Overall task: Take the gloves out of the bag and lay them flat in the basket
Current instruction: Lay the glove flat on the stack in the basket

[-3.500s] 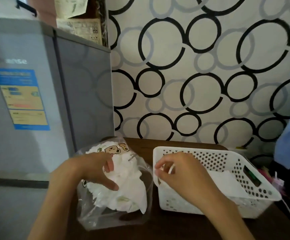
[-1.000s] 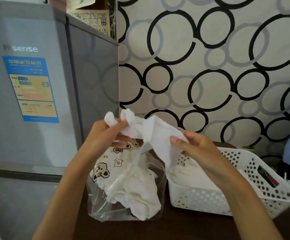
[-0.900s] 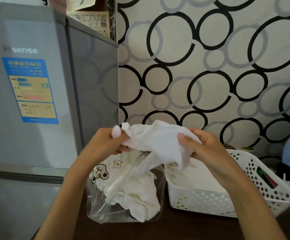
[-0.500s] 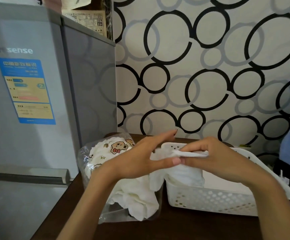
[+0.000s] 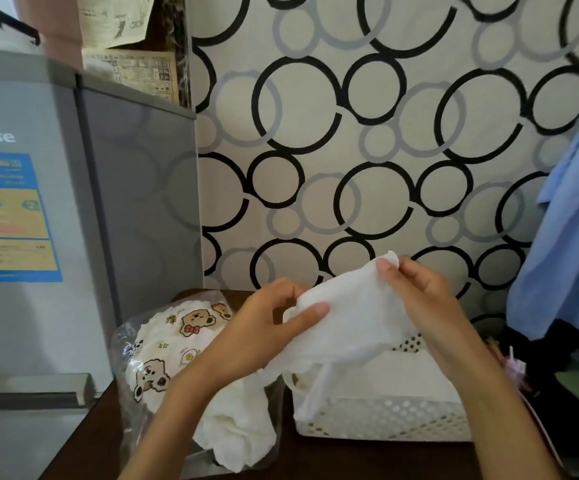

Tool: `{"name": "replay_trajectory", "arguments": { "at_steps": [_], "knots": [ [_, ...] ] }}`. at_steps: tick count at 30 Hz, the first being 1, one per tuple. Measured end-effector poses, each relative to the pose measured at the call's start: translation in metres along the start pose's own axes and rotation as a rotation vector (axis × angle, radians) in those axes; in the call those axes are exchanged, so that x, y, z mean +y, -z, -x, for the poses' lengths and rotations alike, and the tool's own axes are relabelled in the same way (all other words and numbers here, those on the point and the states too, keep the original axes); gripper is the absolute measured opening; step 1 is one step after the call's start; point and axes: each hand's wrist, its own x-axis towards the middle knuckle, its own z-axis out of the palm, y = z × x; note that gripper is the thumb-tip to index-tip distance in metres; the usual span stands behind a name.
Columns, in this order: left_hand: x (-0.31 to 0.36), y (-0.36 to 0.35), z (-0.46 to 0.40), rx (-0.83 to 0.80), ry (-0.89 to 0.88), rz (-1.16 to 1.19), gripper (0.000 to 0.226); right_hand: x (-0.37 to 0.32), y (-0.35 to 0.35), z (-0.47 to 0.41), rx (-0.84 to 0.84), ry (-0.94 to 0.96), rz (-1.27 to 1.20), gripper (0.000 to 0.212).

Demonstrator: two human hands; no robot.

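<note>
A thin white glove (image 5: pixel 346 323) is stretched in the air over the near left corner of the white perforated basket (image 5: pixel 385 419). My left hand (image 5: pixel 263 327) pinches its lower left edge with thumb and fingers. My right hand (image 5: pixel 416 292) pinches its upper right corner. The glove's fingers hang down into the basket, where white gloves lie. The clear plastic bag (image 5: pixel 163 362) with bear prints sits to the left, still holding crumpled white gloves (image 5: pixel 236 427).
The bag and basket rest on a dark wooden table (image 5: pixel 350 459). A grey fridge (image 5: pixel 56 220) stands close on the left. A circle-patterned wall is behind. Blue cloth (image 5: pixel 572 244) hangs at the right, with clutter below it.
Both hands have lifted the glove from the basket rim and spread it wider; my right hand has risen to the upper right.
</note>
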Motion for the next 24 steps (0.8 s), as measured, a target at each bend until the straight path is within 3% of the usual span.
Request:
{"name": "replay_trajectory", "arguments": {
  "at_steps": [3, 7, 10, 16, 20, 24],
  "knots": [
    [0.007, -0.011, -0.01, 0.022, 0.02, 0.079, 0.048, 0.008, 0.009, -0.005, 0.11, 0.047, 0.034, 0.016],
    [0.004, -0.026, -0.027, 0.005, 0.06, 0.132, 0.024, 0.017, 0.03, -0.011, 0.209, 0.117, 0.074, 0.013],
    [0.002, -0.033, -0.037, -0.021, 0.083, 0.127, 0.021, 0.02, 0.045, -0.015, 0.209, 0.143, 0.135, 0.015],
    [0.0, -0.04, -0.052, -0.108, 0.091, 0.062, 0.046, 0.026, 0.068, -0.016, 0.343, 0.167, 0.183, 0.01],
    [0.002, -0.046, -0.057, -0.058, 0.047, 0.187, 0.025, 0.026, 0.082, -0.014, 0.445, 0.183, 0.146, 0.019],
    [-0.005, -0.053, -0.063, -0.002, 0.041, 0.149, 0.014, 0.032, 0.09, -0.018, 0.405, 0.178, 0.179, 0.019]
  ]
}}
